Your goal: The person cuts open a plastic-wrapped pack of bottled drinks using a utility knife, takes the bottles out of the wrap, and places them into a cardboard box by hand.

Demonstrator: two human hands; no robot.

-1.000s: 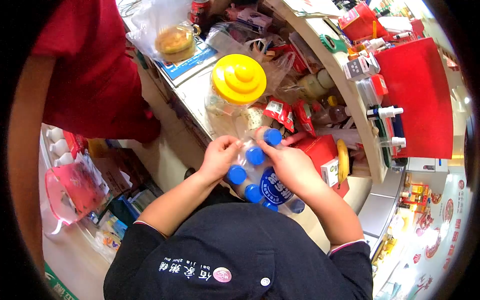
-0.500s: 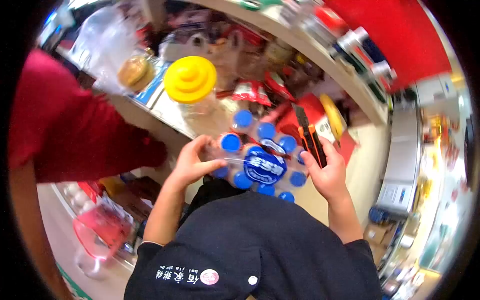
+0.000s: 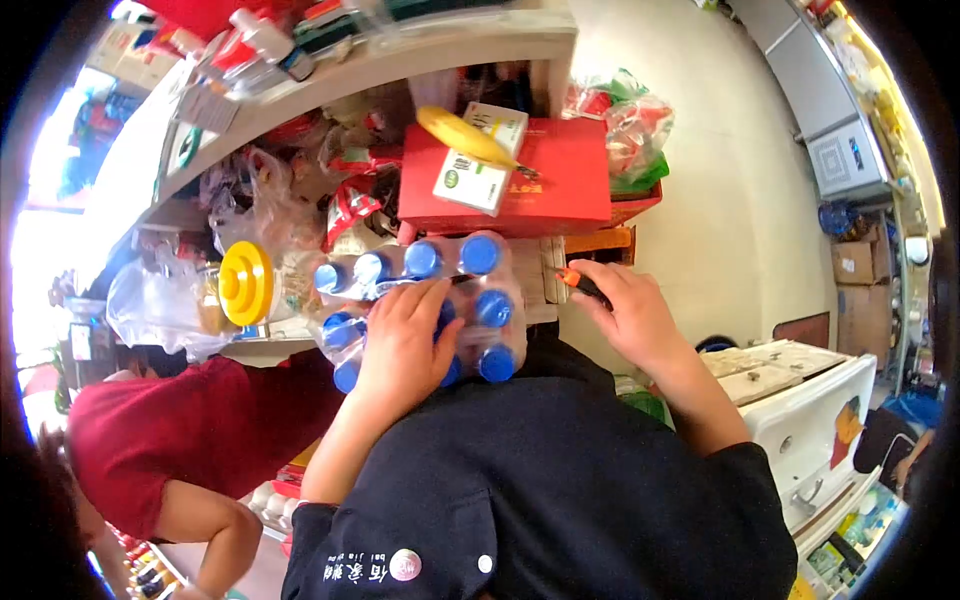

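A shrink-wrapped pack of bottles [image 3: 518, 290] with blue caps stands in front of me, its tops facing up. My left hand [image 3: 405, 335] lies over the middle of the pack, fingers curved across the caps and film and gripping it, thumb to the right. The fingers hide several caps and most of the blue label. In my right hand [image 3: 625, 305], just right of the pack, is an orange and black utility knife [image 3: 588, 285]. Its tip points up and left toward the pack's side, apart from the film.
Behind the pack, a banana [image 3: 465, 137] and a white box [image 3: 483, 165] lie on a red box [image 3: 560, 180]. A yellow-lidded jar [image 3: 246, 284] stands at left. A person in a red shirt [image 3: 200, 420] is close on my left. A white chest freezer [image 3: 810, 440] stands at right.
My view has turned right. My left hand has moved from the pack's side to its top. The knife, earlier pointing up, is lower and tilted toward the pack.
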